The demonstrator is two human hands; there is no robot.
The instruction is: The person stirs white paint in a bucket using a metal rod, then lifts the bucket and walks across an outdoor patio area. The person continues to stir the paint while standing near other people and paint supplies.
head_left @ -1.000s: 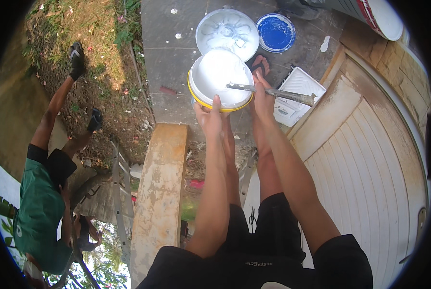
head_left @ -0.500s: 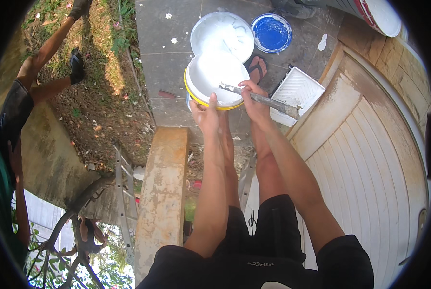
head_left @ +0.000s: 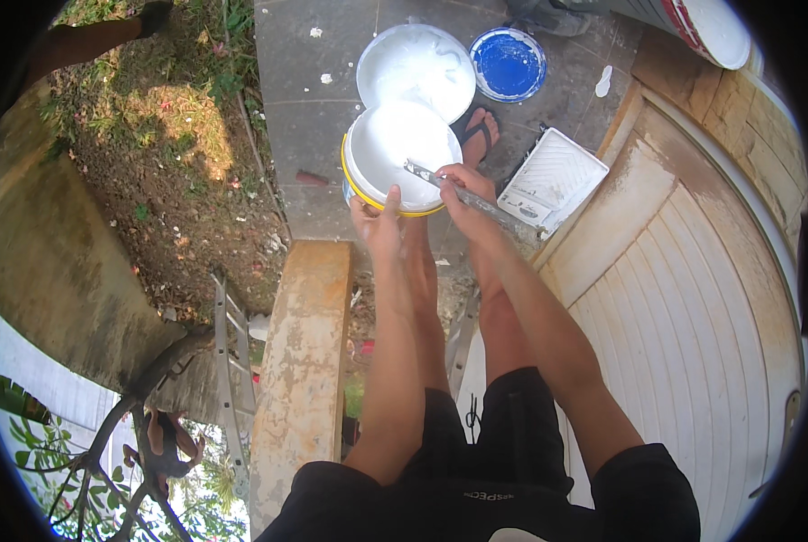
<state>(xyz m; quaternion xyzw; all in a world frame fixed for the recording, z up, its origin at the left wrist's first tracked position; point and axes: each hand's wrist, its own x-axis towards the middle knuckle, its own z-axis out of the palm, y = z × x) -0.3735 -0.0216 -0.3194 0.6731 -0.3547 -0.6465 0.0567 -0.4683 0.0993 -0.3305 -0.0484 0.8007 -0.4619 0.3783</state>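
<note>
A white paint bucket [head_left: 364, 149] with a yellow band around it is tilted in front of me, with white paint inside. My left hand [head_left: 379, 224] grips its near left edge, the thumb laid over the rim. In my right hand [head_left: 466, 194] is a paint-smeared flat stick [head_left: 503, 217], its far end over the bucket's opening and its other end slanting down to the right. Just beyond, a larger tub [head_left: 462, 59] of white paint stands on the floor, partly hidden by the bucket's far edge.
A blue paint-streaked lid [head_left: 509, 65] and a white roller tray [head_left: 557, 181] lie on the tiles. To the right is a white panelled door [head_left: 693, 334]. A low wall [head_left: 304, 361] and a metal ladder [head_left: 232, 361] stand left. Other people's limbs show at far left.
The bucket has shifted slightly down and left with my left hand. My right hand and the stick have moved left and down. The person at far left has largely left the view.
</note>
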